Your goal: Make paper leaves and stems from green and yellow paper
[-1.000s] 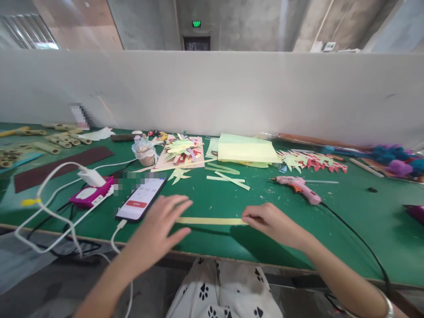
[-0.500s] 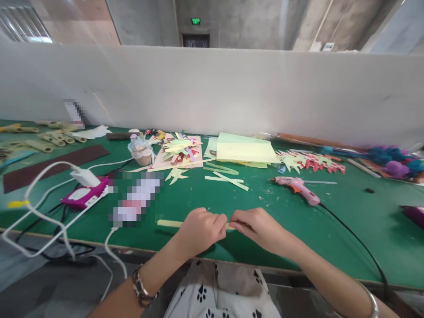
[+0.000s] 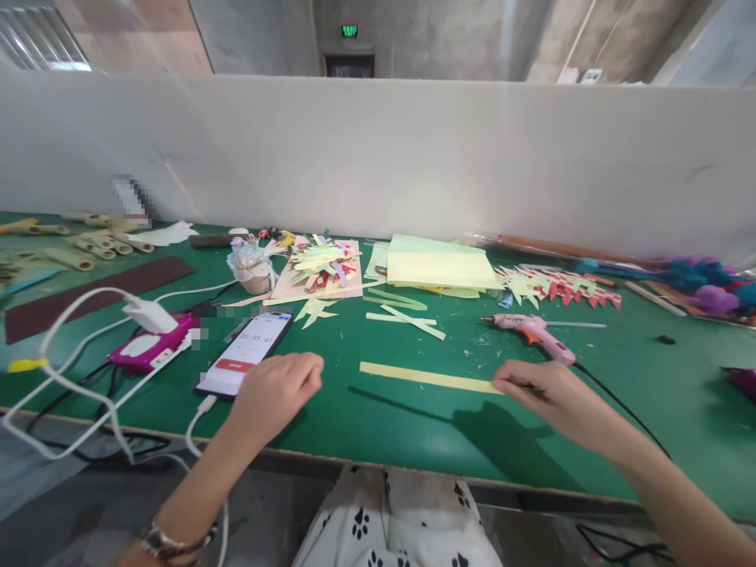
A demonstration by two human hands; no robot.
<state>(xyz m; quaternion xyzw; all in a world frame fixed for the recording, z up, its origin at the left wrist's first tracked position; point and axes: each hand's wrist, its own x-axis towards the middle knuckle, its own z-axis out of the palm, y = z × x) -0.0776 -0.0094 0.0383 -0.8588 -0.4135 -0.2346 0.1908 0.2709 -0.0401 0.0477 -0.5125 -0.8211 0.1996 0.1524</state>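
My right hand (image 3: pixel 537 386) pinches one end of a long pale yellow paper strip (image 3: pixel 428 376). The strip reaches out to the left, held above the green table, and its shadow falls below it. My left hand (image 3: pixel 277 394) is closed in a loose fist beside the phone (image 3: pixel 251 350), apart from the strip. Its curled fingers hide whatever may be in them. Two crossed pale paper strips (image 3: pixel 407 321) lie beyond the held strip. Close by on the right is a pink glue gun (image 3: pixel 535 332) with an orange trigger.
Yellow and green paper sheets (image 3: pixel 440 264) lie at the back. Left of them is a pile of cut paper pieces (image 3: pixel 322 264); to the right are red and green paper leaves (image 3: pixel 555 285). A magenta power strip (image 3: pixel 150 346) with white cables occupies the left side.
My hands have moved apart, the right one carrying the yellow paper strip rightward. My left hand has left the strip and come over beside the phone.
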